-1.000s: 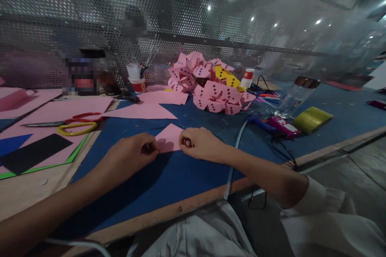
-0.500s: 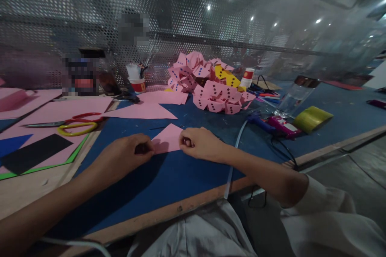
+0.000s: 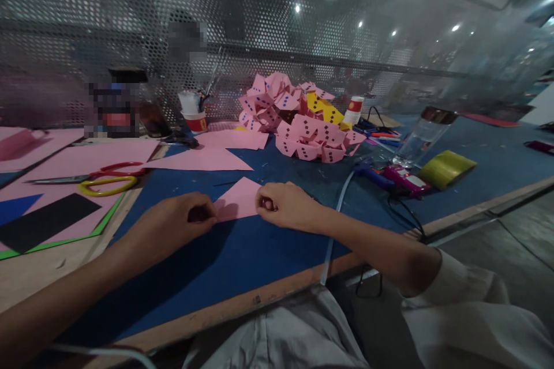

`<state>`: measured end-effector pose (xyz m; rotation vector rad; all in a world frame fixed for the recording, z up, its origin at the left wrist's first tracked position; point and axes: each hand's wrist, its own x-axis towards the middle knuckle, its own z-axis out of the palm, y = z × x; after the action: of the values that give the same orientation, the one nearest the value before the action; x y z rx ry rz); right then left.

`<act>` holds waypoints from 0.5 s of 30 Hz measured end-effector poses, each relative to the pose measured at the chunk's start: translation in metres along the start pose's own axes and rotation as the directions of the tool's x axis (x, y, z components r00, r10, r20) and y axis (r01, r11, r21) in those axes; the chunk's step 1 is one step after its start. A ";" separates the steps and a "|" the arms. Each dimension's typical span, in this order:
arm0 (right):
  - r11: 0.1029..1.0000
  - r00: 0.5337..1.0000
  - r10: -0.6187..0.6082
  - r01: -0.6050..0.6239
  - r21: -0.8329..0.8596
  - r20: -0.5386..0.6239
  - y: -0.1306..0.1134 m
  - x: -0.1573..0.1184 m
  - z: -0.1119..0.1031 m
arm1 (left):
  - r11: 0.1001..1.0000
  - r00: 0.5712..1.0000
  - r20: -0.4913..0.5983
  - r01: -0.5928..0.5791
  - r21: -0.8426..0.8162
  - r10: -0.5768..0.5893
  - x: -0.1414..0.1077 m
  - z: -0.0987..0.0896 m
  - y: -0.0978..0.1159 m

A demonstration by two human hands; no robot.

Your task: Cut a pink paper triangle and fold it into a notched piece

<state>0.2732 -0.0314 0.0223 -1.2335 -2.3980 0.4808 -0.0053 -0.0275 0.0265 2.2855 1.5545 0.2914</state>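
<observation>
Across the back of my view, a perforated metal screen (image 3: 268, 29) rises behind the far edge of the blue desk (image 3: 259, 259), whose near edge has a wooden border. By the middle of the far edge I see a big heap of folded pink paper (image 3: 311, 134), marked with dots and mixed with some yellow pieces. Toward the left edge lie large pink sheets (image 3: 119, 154); on them, nearer the near edge, a black paper (image 3: 49, 222) overlaps a blue paper (image 3: 17, 207). My left hand (image 3: 173, 220) and right hand (image 3: 289, 207) are both over the desk, in from the middle of the near edge. On the right half I have a clear bottle (image 3: 415, 141) with a brown lid, and a yellow tape roll (image 3: 448, 170) just beside it, closer to the near edge. Scissors (image 3: 90, 176) with red and yellow handles rest on the left sheets. Smallest of these, a small pink paper (image 3: 240, 199) lies between my hands, its point toward the far edge. My left grip is pinched together on its left corner; my right grip is curled closed on its right corner, which the fingers hide.
</observation>
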 end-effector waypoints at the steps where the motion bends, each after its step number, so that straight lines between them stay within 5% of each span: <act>1: 1.000 1.000 0.003 -0.003 0.000 0.005 0.000 0.000 0.000 | 1.000 1.000 0.003 0.007 0.000 -0.007 -0.001 -0.001 0.000; 15: 1.000 1.000 0.003 -0.003 -0.007 0.000 0.001 0.000 0.001 | 0.998 0.998 -0.009 0.059 0.016 -0.059 -0.003 -0.005 -0.003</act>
<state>0.2734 -0.0309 0.0212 -1.2404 -2.3998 0.4739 -0.0107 -0.0286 0.0298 2.2487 1.6303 0.2748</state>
